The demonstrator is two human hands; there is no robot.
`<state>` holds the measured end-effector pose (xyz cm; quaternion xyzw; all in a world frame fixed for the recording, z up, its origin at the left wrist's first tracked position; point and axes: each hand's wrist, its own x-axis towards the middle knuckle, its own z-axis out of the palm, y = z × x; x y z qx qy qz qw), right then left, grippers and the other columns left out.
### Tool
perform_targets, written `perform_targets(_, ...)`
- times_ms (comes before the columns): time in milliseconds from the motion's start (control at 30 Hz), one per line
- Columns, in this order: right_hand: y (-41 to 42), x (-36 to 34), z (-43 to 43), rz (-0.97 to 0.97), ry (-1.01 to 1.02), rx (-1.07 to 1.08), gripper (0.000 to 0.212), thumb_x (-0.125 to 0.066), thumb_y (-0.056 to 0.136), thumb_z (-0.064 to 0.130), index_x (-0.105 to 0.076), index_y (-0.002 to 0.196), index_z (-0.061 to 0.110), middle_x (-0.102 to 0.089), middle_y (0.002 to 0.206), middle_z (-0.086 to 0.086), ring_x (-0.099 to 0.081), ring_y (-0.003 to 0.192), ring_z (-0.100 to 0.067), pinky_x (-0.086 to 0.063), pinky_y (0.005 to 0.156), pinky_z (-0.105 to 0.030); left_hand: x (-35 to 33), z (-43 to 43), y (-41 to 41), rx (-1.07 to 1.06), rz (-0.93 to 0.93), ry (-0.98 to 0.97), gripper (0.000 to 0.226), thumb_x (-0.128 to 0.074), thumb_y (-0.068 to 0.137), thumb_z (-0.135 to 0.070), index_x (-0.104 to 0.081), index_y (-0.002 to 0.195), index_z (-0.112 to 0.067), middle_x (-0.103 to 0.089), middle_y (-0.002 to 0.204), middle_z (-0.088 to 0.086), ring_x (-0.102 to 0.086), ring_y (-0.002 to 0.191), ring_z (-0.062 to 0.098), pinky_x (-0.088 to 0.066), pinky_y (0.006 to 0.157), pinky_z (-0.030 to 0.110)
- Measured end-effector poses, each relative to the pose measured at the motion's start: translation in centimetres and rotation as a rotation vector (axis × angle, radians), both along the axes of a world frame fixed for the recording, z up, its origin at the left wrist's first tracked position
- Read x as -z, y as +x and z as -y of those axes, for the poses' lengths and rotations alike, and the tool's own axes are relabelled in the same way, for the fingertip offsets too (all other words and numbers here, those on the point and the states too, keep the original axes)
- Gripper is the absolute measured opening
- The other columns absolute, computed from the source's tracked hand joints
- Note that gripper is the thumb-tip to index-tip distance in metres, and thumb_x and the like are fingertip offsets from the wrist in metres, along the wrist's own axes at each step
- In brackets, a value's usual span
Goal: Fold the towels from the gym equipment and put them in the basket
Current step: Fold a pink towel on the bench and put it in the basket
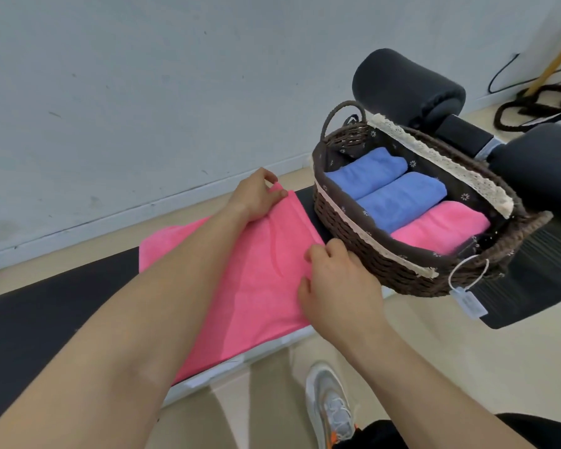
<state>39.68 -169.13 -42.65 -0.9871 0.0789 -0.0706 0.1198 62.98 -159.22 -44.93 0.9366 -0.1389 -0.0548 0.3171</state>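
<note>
Towels: one pink towel [256, 270] on the worktop [46, 312], corners pinched by left hand [256, 197] and right hand [337, 286] fingers; three folded in the basket [353, 228], partly hidden.

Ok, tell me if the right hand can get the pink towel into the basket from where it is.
Probably yes. The right hand pinches the pink towel right beside the wicker basket, whose top is open. A narrow gap shows next to the folded pink towel, though the fit looks tight.

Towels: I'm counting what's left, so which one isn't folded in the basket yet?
The pink towel spread on the bench, pinched by both hands; the other three lie folded in the basket.
</note>
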Motion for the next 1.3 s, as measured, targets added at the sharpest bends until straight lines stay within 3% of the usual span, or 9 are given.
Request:
perform_targets(233,2.1,-1.6,-1.4,0.061,0.208,-0.041,0.028,-0.05,0.092,0.027,-0.054,0.118,0.019,-0.05,0.115,-0.003,-0.057,0.102,-0.028,-0.049,0.073,-0.04,-2.5,-4.0,-5.9,0.003,0.202,-0.14,0.017,-0.073,0.079,-0.012,-0.058,0.087,-0.013,-0.06,0.078,-0.011,-0.058,0.08,0.013,-0.044,0.073,0.025)
perform_targets(333,2.5,-2.4,-1.7,0.107,0.3,-0.057,0.036,-0.051,0.091,0.02,-0.052,0.127,0.017,-0.048,0.123,-0.005,-0.052,0.109,-0.03,-0.047,0.085,-0.042,-3.9,-7.2,-9.8,0.003,0.218,-0.139,0.023,-0.076,0.08,-0.013,-0.054,0.075,-0.013,-0.055,0.07,-0.012,-0.051,0.067,0.003,-0.037,0.062,0.011)
perform_targets(500,2.9,-3.6,-3.8,-0.001,0.301,-0.238,0.049,-0.053,0.092,0.027,-0.049,0.14,0.025,-0.043,0.143,0.0,-0.041,0.127,-0.028,-0.039,0.104,-0.045,-4.1,-12.2,-15.8,0.01,0.154,-0.181,0.034,-0.078,0.082,-0.014,-0.048,0.068,-0.024,-0.048,0.063,-0.014,-0.042,0.058,0.002,-0.033,0.06,0.019)
perform_targets(567,2.7,-3.6,-5.4,-0.057,0.291,-0.3,0.034,-0.053,0.093,0.037,-0.062,0.124,0.029,-0.055,0.132,0.005,-0.048,0.121,-0.024,-0.04,0.1,-0.044,-4.0,-13.4,-17.6,0.006,0.131,-0.212,0.034,-0.078,0.082,-0.015,-0.049,0.069,-0.025,-0.048,0.062,-0.015,-0.041,0.057,0.001,-0.033,0.059,0.016)
perform_targets(667,2.6,-3.4,-7.5,-0.091,0.5,-0.285,0.031,-0.052,0.093,0.052,-0.067,0.088,0.024,-0.068,0.09,0.01,-0.062,0.09,-0.015,-0.049,0.08,-0.038,-4.3,-14.0,-18.8,-0.008,0.121,-0.247,0.031,-0.078,0.081,-0.013,-0.051,0.071,-0.024,-0.054,0.066,-0.014,-0.044,0.06,-0.001,-0.035,0.059,0.012)
perform_targets(767,3.3,-3.2,-7.9,-0.057,0.661,-0.208,0.032,-0.056,0.094,0.05,-0.064,0.081,0.022,-0.064,0.073,0.011,-0.059,0.074,-0.008,-0.045,0.065,-0.029,-4.7,-14.1,-18.5,-0.035,0.128,-0.33,0.029,-0.081,0.079,-0.012,-0.055,0.073,-0.024,-0.055,0.068,-0.016,-0.045,0.061,-0.001,-0.037,0.061,0.01)
perform_targets(933,4.5,-2.9,-6.9,-0.122,0.774,-0.211,0.045,-0.059,0.094,0.048,-0.058,0.069,0.011,-0.046,0.06,0.005,-0.042,0.059,-0.012,-0.032,0.058,-0.032,-4.6,-14.8,-17.3,-0.011,0.137,-0.346,0.028,-0.085,0.074,-0.016,-0.059,0.074,-0.026,-0.06,0.073,-0.012,-0.047,0.065,0.002,-0.039,0.062,0.015)
perform_targets(1133,4.8,-2.4,-6.3,-0.024,0.866,-0.344,0.015,-0.066,0.094,0.029,-0.078,0.088,0.021,-0.059,0.062,0.015,-0.046,0.059,0.0,-0.036,0.062,-0.024,-5.2,-14.5,-16.8,0.052,0.14,-0.34,0.018,-0.086,0.073,-0.018,-0.07,0.079,-0.023,-0.065,0.077,-0.014,-0.057,0.074,0.001,-0.042,0.068,0.013)
perform_targets(1300,4.9,-1.9,-5.3,0.037,0.967,-0.366,0.014,-0.068,0.093,0.022,-0.077,0.096,0.033,-0.053,0.068,0.006,-0.047,0.066,-0.014,-0.039,0.066,-0.031,-6.1,-15.0,-16.7,0.113,0.203,-0.287,0.013,-0.073,0.087,-0.011,-0.078,0.096,-0.02,-0.071,0.094,-0.009,-0.063,0.093,0.003,-0.044,0.08,0.01)
